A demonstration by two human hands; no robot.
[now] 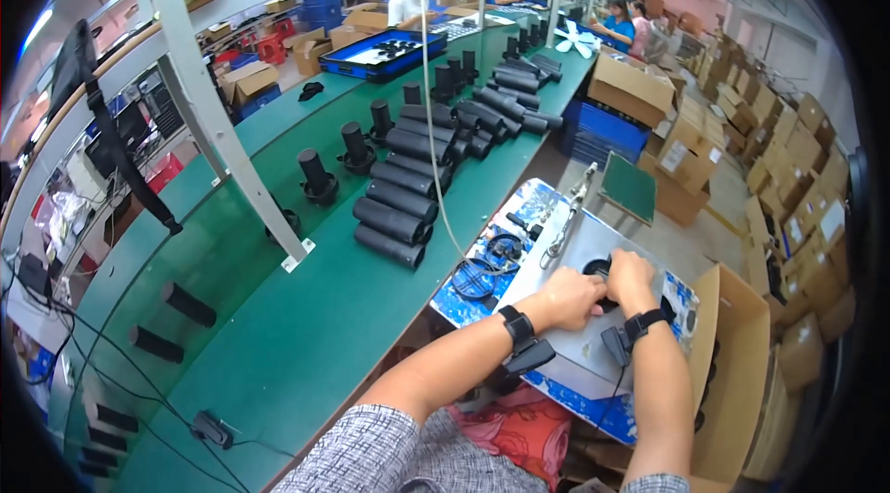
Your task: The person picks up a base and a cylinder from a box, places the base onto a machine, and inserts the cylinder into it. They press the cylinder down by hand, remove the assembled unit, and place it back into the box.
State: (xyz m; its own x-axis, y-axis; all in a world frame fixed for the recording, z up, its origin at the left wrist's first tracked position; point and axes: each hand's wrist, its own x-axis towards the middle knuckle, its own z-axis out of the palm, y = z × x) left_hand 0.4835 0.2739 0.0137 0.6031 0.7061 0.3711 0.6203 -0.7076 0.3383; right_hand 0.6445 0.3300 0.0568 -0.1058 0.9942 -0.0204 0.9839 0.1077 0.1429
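Observation:
Both hands meet over a grey metal plate (542,282) on a blue-and-white work stand. My left hand (572,297) has its fingers bent at a small black round part (596,267) on the plate. From the other side my right hand (632,278) curls down over the same part, its fingers closed. The hands cover most of the part, so its full shape is hidden. A metal lever clamp (559,226) is fixed beside the plate. To the left of it lie a black ribbed ring (474,279) and a smaller black ring part (506,248).
Left is a green bench (306,326) bearing rows of black tubes (394,218) and upright black cylinders (318,176). An open cardboard box (732,372) stands right of the stand. A pale cable (432,141) hangs over the bench. Several people work farther off.

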